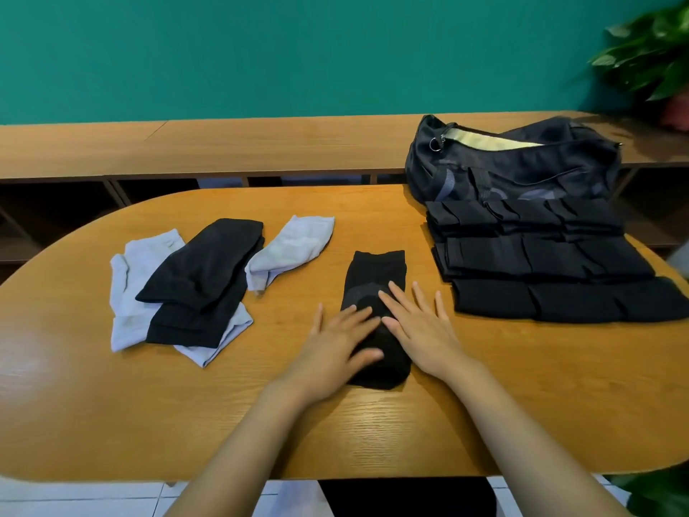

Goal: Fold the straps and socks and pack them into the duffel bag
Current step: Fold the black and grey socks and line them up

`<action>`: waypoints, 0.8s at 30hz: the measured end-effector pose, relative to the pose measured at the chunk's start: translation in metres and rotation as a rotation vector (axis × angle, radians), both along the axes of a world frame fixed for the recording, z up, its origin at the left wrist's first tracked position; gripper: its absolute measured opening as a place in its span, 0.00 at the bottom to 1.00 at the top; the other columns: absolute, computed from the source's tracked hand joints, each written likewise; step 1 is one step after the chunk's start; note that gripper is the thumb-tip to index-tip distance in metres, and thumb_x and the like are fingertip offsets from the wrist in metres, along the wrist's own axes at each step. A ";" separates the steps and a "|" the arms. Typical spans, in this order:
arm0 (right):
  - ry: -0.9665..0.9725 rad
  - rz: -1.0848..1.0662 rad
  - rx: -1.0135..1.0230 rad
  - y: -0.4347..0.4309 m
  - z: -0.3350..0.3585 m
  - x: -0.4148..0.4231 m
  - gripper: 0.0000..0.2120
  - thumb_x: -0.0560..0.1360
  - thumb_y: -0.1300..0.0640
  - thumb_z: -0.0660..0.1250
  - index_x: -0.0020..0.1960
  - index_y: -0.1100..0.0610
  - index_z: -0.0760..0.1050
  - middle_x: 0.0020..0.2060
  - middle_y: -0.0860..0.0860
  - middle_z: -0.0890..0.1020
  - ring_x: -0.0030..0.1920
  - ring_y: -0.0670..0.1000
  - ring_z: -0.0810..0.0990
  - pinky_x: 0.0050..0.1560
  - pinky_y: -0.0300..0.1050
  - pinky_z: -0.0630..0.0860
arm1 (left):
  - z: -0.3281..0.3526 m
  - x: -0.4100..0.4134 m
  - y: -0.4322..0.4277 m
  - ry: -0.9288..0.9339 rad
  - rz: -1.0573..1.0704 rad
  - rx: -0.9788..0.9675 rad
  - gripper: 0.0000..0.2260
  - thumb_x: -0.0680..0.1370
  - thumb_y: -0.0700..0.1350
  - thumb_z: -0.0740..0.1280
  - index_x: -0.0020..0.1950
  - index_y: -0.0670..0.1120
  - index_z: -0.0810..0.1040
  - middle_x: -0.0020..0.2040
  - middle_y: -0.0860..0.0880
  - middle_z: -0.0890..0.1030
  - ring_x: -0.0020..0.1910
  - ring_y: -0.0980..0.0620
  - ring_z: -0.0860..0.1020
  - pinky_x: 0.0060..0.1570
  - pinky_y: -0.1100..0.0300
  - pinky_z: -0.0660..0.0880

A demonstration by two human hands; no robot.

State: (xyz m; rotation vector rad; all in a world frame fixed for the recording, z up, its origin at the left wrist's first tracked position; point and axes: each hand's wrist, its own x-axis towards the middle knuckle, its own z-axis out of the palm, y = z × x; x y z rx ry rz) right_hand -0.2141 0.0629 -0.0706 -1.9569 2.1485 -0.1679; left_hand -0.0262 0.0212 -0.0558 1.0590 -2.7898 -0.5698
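No text, brand, number or sign is legible on the duffel bag (522, 169), the socks (201, 270) or the straps (540, 255).

Glossy grained wood table (484, 404), matt knit black sock (376, 278), dark woven-fabric duffel bag (522, 169)

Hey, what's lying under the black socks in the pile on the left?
Light grey socks lie under the black socks, showing at the left and near edges. Their middles are covered, so their number cannot be told.

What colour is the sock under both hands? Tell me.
The knit sock is black with a grey patch; head view.
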 end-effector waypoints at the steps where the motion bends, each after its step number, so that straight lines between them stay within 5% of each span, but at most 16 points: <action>1: 0.001 -0.001 0.017 0.001 -0.002 -0.002 0.26 0.82 0.41 0.42 0.79 0.42 0.44 0.78 0.41 0.42 0.78 0.53 0.35 0.75 0.58 0.34 | -0.006 0.001 0.003 -0.094 -0.047 0.007 0.28 0.80 0.64 0.52 0.78 0.60 0.50 0.80 0.57 0.47 0.77 0.58 0.40 0.74 0.44 0.33; 6: 0.044 -0.026 -0.011 0.003 -0.003 -0.002 0.28 0.80 0.37 0.36 0.78 0.42 0.39 0.78 0.43 0.38 0.76 0.53 0.31 0.74 0.62 0.33 | -0.013 0.017 0.008 -0.171 -0.117 0.022 0.37 0.72 0.75 0.52 0.76 0.66 0.42 0.77 0.58 0.34 0.74 0.57 0.28 0.69 0.41 0.25; 10: 0.076 0.002 -0.052 0.017 -0.004 0.003 0.35 0.71 0.33 0.24 0.77 0.41 0.36 0.76 0.41 0.37 0.77 0.53 0.32 0.74 0.63 0.33 | -0.012 0.026 0.022 -0.176 -0.079 -0.015 0.31 0.76 0.72 0.45 0.76 0.66 0.42 0.78 0.58 0.35 0.73 0.59 0.28 0.69 0.42 0.25; 14: 0.083 -0.070 -0.035 0.014 -0.004 0.003 0.31 0.77 0.38 0.32 0.79 0.43 0.40 0.79 0.43 0.43 0.77 0.53 0.35 0.74 0.62 0.33 | -0.010 0.032 0.034 -0.135 -0.099 0.027 0.25 0.78 0.70 0.44 0.75 0.70 0.50 0.77 0.60 0.38 0.75 0.59 0.31 0.69 0.43 0.24; 17: 0.055 -0.079 -0.087 0.011 0.004 0.009 0.29 0.80 0.39 0.35 0.79 0.45 0.42 0.79 0.44 0.45 0.78 0.52 0.36 0.75 0.61 0.35 | -0.003 0.029 0.027 0.035 0.031 0.046 0.27 0.78 0.67 0.42 0.75 0.64 0.59 0.78 0.61 0.48 0.77 0.61 0.41 0.71 0.47 0.27; 21: 0.079 -0.066 -0.087 0.020 0.004 0.018 0.37 0.72 0.34 0.25 0.79 0.45 0.40 0.79 0.45 0.46 0.78 0.52 0.38 0.73 0.59 0.32 | -0.003 0.011 -0.004 0.062 0.196 -0.048 0.26 0.82 0.60 0.45 0.79 0.55 0.53 0.79 0.58 0.48 0.77 0.60 0.42 0.74 0.47 0.33; 24: 0.116 -0.034 -0.050 0.030 -0.003 0.023 0.39 0.69 0.32 0.23 0.77 0.44 0.35 0.78 0.44 0.43 0.78 0.52 0.37 0.73 0.59 0.32 | -0.009 -0.003 -0.029 -0.028 0.180 -0.074 0.25 0.82 0.61 0.44 0.79 0.57 0.49 0.80 0.57 0.47 0.78 0.56 0.40 0.73 0.41 0.31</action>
